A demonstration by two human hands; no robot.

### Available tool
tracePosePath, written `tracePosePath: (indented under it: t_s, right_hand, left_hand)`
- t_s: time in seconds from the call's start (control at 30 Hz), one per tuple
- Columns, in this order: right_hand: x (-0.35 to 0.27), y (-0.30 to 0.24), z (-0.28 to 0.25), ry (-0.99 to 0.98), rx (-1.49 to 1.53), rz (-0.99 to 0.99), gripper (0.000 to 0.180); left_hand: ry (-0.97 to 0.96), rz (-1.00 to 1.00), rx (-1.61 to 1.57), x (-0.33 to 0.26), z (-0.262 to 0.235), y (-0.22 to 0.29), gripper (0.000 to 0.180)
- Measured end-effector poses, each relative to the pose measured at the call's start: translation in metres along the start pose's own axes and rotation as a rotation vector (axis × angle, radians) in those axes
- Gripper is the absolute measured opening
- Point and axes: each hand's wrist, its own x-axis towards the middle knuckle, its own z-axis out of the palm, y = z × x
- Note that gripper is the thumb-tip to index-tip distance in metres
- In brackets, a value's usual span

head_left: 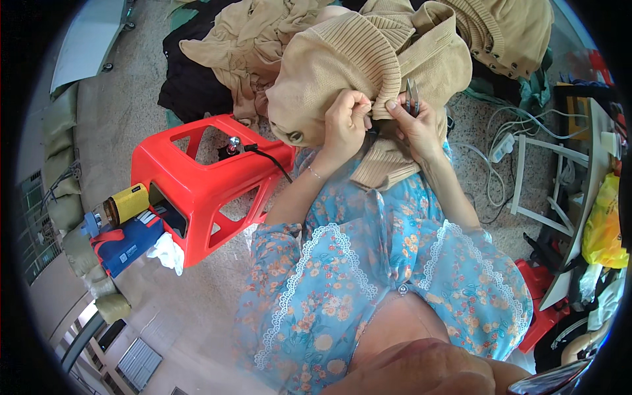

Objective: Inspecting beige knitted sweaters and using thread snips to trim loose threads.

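Left hand [345, 122] fingertips tucked under the beige knit sweater [349, 66] fold, thread snips [413, 99] half hidden in the right hand [416, 128], clothes pile [263, 39] cut off at top edge

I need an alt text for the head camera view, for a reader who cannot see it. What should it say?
A person's left hand pinches the ribbed edge of a beige knitted garment on the lap, while the right hand holds small thread snips at the same spot. A red plastic stool stands to the left on the floor, with more beige garments piled behind.
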Motion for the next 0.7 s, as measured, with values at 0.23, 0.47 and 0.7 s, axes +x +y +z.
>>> tracePosePath:
  t_s: [0.23,0.47,0.7]
  right_hand:
    - [-0.025,-0.026,0.022,0.189,-0.606,-0.421,0.02]
    - [-0.066,-0.025,0.028,-0.104,-0.383,0.003,0.046]
    - [-0.06,-0.017,0.038,0.017,-0.39,-0.142,0.047]
  left_hand:
    - [0.059,-0.177,-0.346,-0.003,0.017,-0.002,0.004]
    - [0.194,-0.016,-0.059,-0.007,0.027,0.006,0.01]
    - [0.262,0.308,0.177,0.007,0.024,0.015,0.011]
